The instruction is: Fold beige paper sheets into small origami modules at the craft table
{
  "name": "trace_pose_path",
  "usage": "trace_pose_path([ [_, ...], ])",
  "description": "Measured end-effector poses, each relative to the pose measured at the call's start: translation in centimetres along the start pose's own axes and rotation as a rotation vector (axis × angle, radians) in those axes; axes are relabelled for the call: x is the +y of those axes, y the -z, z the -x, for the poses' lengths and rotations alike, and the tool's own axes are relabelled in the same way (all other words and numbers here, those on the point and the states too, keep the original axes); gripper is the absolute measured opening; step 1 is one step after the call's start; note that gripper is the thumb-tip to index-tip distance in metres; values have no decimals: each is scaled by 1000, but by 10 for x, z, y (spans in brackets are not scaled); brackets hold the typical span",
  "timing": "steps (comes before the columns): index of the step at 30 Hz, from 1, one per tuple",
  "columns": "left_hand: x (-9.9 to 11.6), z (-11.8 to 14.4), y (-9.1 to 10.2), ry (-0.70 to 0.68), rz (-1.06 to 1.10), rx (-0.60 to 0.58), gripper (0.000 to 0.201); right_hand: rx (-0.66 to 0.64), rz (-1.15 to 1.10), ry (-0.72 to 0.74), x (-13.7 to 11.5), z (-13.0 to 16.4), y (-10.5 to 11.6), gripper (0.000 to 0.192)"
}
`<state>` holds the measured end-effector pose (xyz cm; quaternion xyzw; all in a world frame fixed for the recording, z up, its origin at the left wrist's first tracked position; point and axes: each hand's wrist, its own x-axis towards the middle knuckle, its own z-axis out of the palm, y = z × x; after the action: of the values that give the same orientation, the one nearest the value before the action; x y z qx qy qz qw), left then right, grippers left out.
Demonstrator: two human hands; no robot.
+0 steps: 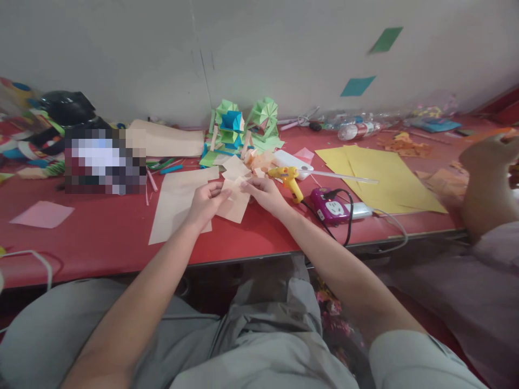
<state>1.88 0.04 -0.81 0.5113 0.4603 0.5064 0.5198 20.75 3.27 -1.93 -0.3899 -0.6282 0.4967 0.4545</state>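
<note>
Between my two hands is a small cream paper square (234, 206), held just above the red table. My left hand (207, 201) pinches its left edge with thumb and fingers. On the other side, my right hand (264, 193) has its thumb and fingers closed at the upper right corner. More cream paper pieces (235, 168) lie right behind it. A larger cream sheet (172, 202) is flat on the table, partly under my left hand. Close to my right hand rests a yellow glue gun (291, 181) with a clear glue stick in its back.
Green and blue folded-paper models (232, 128) stand by the wall. A purple power strip (330, 206) with cables lies near the front edge. Yellow sheets (381, 181), a plastic bottle (359, 129) and a pink paper (42, 214) are about. At right a co-worker's arm (486, 178) reaches over the table.
</note>
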Motion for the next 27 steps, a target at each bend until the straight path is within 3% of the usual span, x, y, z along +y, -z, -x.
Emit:
trace_pose_path([
  [7, -1, -2, 1, -25, 2, 18, 54, 20, 121, 77, -2, 2, 3, 60],
  [14, -3, -3, 2, -63, -57, 109, 45, 23, -41, 35, 0, -1, 1, 52],
  [18, -5, -3, 2, -68, -83, 77, 43, 88, -61, 86, 0, -2, 1, 50],
  [23, -3, 1, -2, -86, -133, 3, 44, 35, 74, 160, -4, 0, 3, 37],
  [27, 0, 5, -5, -111, -184, -31, 43, 48, 36, 107, -3, 0, 3, 37],
])
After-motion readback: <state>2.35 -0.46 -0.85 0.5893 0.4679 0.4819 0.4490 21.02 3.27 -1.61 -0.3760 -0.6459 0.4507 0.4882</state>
